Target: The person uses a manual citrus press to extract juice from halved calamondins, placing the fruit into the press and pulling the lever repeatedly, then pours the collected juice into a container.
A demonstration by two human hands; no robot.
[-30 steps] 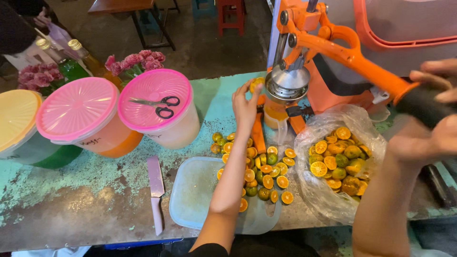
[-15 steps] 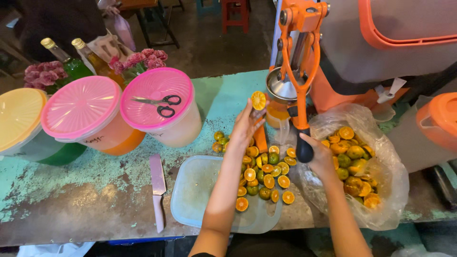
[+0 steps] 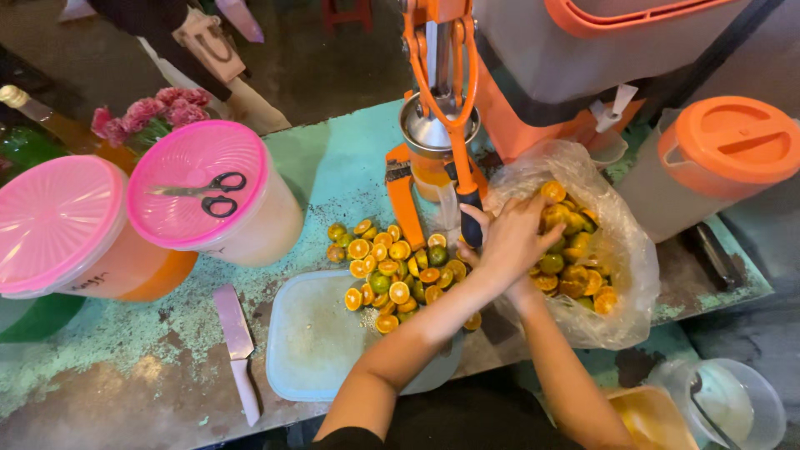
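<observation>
Lever handle (image 3: pixel 471 218), black grip at the foot of the orange press (image 3: pixel 442 75): it hangs just above the counter (image 3: pixel 333 167), between the pile of halved citrus (image 3: pixel 392 271) and the clear plastic bag (image 3: pixel 633 258).

Left hand (image 3: pixel 515 240): we lay it beside the grip, fingers spread over the bag's mouth and touching the spent halves (image 3: pixel 575 250) inside; whether it clasps a piece we cannot tell.

Right hand (image 3: pixel 473 227): largely hidden beneath the left; we see only fingertips against the black grip, so we cannot tell whether it is clenched.

Steel juicing cup (image 3: pixel 433 129): seated under the press head, behind the pile.

White cutting board (image 3: pixel 325 333): at the counter's near edge, touching the pile.

Pink-handled knife (image 3: pixel 237 350): left of the board.

Two pink-lidded tubs (image 3: pixel 200 187), (image 3: pixel 54 221): far left; scissors (image 3: pixel 204 192) rest on the nearer lid.

Orange-lidded jug (image 3: pixel 717 158): right of the bag.
</observation>
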